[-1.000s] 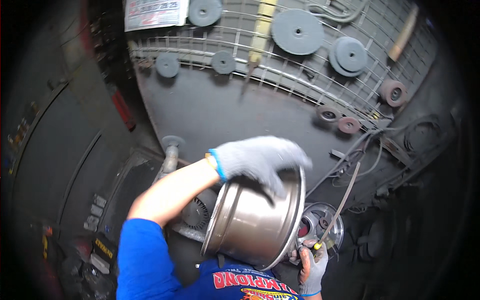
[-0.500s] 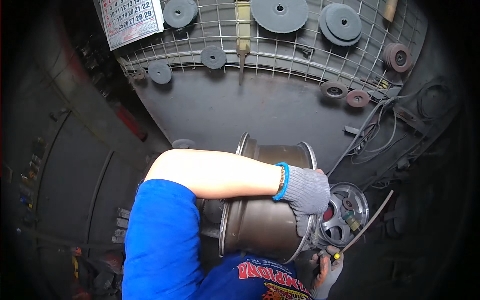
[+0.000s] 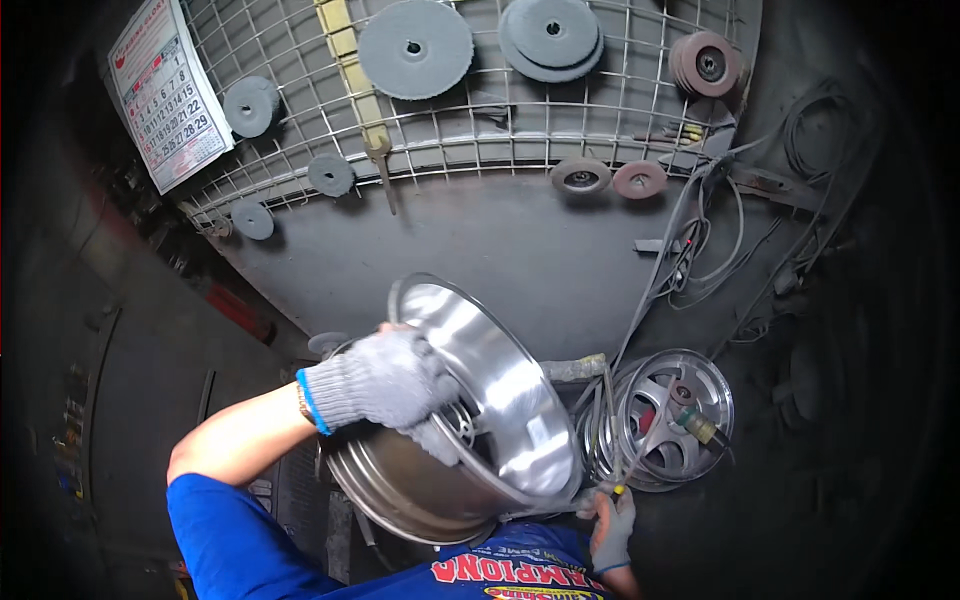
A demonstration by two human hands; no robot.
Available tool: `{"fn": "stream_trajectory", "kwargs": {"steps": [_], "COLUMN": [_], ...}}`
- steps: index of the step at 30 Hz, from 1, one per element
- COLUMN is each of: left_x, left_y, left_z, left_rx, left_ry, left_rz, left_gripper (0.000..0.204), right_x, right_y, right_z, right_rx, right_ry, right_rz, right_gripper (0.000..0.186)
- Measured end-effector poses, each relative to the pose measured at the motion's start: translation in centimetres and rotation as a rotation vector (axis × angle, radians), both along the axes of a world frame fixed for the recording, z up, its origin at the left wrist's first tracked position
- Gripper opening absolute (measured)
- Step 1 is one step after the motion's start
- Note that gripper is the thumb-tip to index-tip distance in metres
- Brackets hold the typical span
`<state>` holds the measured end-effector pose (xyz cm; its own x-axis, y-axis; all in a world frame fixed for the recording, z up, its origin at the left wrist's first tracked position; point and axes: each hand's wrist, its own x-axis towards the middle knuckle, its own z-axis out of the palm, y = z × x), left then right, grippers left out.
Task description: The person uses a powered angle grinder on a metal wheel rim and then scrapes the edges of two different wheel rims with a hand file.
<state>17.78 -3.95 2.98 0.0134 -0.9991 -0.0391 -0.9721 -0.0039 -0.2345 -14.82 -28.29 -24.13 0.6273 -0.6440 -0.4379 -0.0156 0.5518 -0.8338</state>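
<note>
A metal car wheel point(image 3: 525, 435) is tilted in front of me, its bright, shiny inside facing up and to the right. Its outer barrel is dull brown, and some spokes show deep within. My left hand point(image 3: 395, 380), in a grey knitted glove with a blue cuff, is closed over the wheel's upper left lip. Low on the right, my right hand point(image 3: 610, 530), gloved in grey with fingertips showing, is closed on a thin pale rod with a yellow end point(image 3: 619, 490). Its fingers are partly hidden by the wheel's lower edge.
Another spoked wheel point(image 3: 725, 410) lies at right, with a green-bodied power tool point(image 3: 702, 428) on it. Cables point(image 3: 700, 250) hang behind. A wire grid point(image 3: 300, 130) on the back panel carries grey discs point(image 3: 415, 50), flap discs point(image 3: 705, 63) and a calendar point(image 3: 170, 95).
The wheel has turned so its open inside faces me. My left hand has moved left with its lip, and the view has shifted. My right hand keeps the rod.
</note>
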Motion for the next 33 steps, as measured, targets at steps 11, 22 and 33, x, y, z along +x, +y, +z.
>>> {"fn": "stream_trajectory", "kwargs": {"steps": [11, 22, 33], "left_x": [1.4, 2.6, -10.0], "left_y": [-2.3, -5.5, 4.3], "left_z": [-1.3, -1.3, -6.7], "left_rx": [-0.408, -0.499, -1.048], "left_ry": [0.281, 0.176, 0.556], "left_rz": [1.153, 1.203, 1.514], "left_gripper": [0.079, 0.082, 0.058], "right_x": [6.3, 15.3, 19.7], "right_y": [-2.4, -6.0, -3.2], "right_z": [0.5, 13.4, 16.0], "right_rx": [0.395, 0.537, 0.111], "right_ry": [-0.417, -0.755, -0.677], "right_rz": [0.148, 0.542, 0.687], "right_gripper": [0.034, 0.016, 0.024]}}
